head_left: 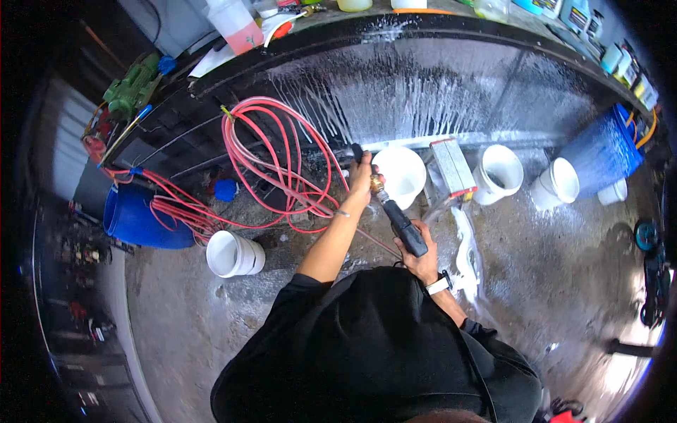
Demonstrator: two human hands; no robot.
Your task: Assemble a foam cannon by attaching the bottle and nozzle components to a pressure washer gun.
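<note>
A black spray gun (400, 221) with a brass fitting is held slantwise in front of my body, both hands on it. My left hand (361, 180) is wrapped round its far end, near a black tip. Closer to me, my right hand (422, 259) grips the thick black body, its fingers partly hidden underneath. On the right wrist sits a watch with a white strap (438, 284). Just beyond the gun stands a white bucket (412, 169). A thin hose (379, 242) runs below the gun, and I cannot tell where it joins.
Red hose coils (231, 137) hang at the left, by a blue barrel (130, 218) and a white bucket (248, 255). A step stool (451, 168), more buckets (499, 169) and a tilted blue barrel (599, 155) stand right. White foam (465, 247) streaks the floor; bottles line the bench (338, 32).
</note>
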